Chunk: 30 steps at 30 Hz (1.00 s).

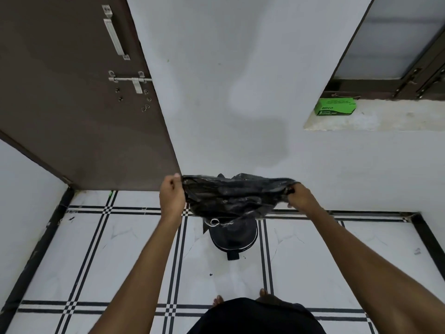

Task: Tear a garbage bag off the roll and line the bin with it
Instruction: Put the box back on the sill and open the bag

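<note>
Tiled floor [120, 249]; hands seemingly gripping bag [231, 196]

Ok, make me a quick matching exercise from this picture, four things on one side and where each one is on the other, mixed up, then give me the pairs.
Things:
1. garbage bag
2. bin
3. green box
4. sliding bolt

Places:
A. on the window ledge
B. on the brown door
C. stretched between the left hand and right hand
D. on the tiled floor by the wall, under the bag

Pairs: 1-C, 2-D, 3-A, 4-B
</note>
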Motion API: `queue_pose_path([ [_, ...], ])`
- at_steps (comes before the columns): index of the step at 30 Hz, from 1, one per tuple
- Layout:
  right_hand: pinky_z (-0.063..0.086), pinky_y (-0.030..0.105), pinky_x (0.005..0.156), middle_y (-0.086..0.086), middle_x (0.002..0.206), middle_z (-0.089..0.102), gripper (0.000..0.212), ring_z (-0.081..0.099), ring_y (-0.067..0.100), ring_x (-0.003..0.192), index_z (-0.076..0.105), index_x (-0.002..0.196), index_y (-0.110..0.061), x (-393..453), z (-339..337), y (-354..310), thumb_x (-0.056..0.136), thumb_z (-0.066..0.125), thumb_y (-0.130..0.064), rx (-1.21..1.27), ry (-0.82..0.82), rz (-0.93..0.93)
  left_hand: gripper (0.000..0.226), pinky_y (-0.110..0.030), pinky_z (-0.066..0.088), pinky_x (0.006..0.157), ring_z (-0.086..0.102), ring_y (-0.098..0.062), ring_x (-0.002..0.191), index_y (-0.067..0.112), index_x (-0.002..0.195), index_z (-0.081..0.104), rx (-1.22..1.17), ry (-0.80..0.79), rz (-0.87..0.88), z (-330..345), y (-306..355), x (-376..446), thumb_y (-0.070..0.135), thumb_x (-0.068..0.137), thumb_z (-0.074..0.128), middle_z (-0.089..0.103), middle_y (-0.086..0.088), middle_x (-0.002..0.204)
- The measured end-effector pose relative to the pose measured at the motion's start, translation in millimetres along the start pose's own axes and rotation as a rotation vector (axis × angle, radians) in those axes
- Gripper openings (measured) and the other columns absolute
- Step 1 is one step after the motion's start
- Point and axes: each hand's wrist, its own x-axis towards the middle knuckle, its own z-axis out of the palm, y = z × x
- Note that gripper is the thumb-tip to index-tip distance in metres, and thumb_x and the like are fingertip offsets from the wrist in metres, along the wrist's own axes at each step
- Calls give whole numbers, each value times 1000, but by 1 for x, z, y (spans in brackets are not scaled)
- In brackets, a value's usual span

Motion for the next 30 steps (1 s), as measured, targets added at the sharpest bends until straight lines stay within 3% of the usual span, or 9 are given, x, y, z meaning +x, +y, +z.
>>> queue_pose_path([
  [3,51,40,84,21,121,63,28,65,42,97,56,118,-3,-4,-8,-22,91,55,-9,-92,295,-89,26,-27,46,67,54,-12,73,14,93,55,16,24,366,-9,24,-9,34,103,43,60,-3,81],
  [7,49,42,74,13,126,53,43,62,42,85,44,129,-12,-27,1,-17,88,51,0,-119,514,-270,24,-29,43,60,56,-13,70,19,88,54,140,18,483,-18,0,-13,34,103,44,61,0,77],
  [9,52,43,79,14,118,59,33,63,41,91,47,122,-13,-30,18,9,90,46,-5,-188,363,-166,26,-32,38,55,57,-19,68,21,81,52,456,-16,435,-25,-40,-10,36,102,44,60,3,72],
  [12,51,38,92,11,128,61,34,61,32,114,52,127,-11,-41,40,42,94,45,-15,-593,-136,-26,29,-32,40,64,63,-29,82,20,75,54,768,-188,99,-39,-99,-5,37,98,48,63,1,78],
  [16,49,34,88,8,125,63,37,61,28,112,56,124,-15,-45,52,45,89,46,-21,-579,-273,-8,28,-44,57,81,67,-32,90,14,78,58,222,-167,-254,-37,-120,-2,33,97,52,67,-10,89],
  [20,51,34,83,8,109,68,36,63,31,99,63,101,-16,-38,57,44,73,45,-31,-391,-243,68,25,-38,58,73,64,-26,86,4,95,59,-139,-148,-453,-23,-98,-6,20,104,42,65,-16,95],
  [25,45,29,72,7,99,68,24,64,29,93,65,92,-14,-36,60,44,84,56,-35,-221,-23,91,28,-36,52,74,56,-24,85,8,95,58,-145,-81,-416,-17,-86,0,26,102,38,60,-9,91],
  [28,48,31,74,12,107,69,26,65,34,99,66,103,-9,-30,61,50,80,57,-16,-181,66,88,36,-35,46,72,58,-23,82,9,96,54,95,-55,-152,-18,-82,-8,43,101,43,60,-1,83],
  [30,50,34,77,16,112,66,31,64,37,101,63,107,-5,-26,60,50,78,55,-10,-189,68,78,28,-31,46,66,64,-20,78,17,95,53,236,-202,66,-23,-78,-15,45,95,57,65,4,79],
])
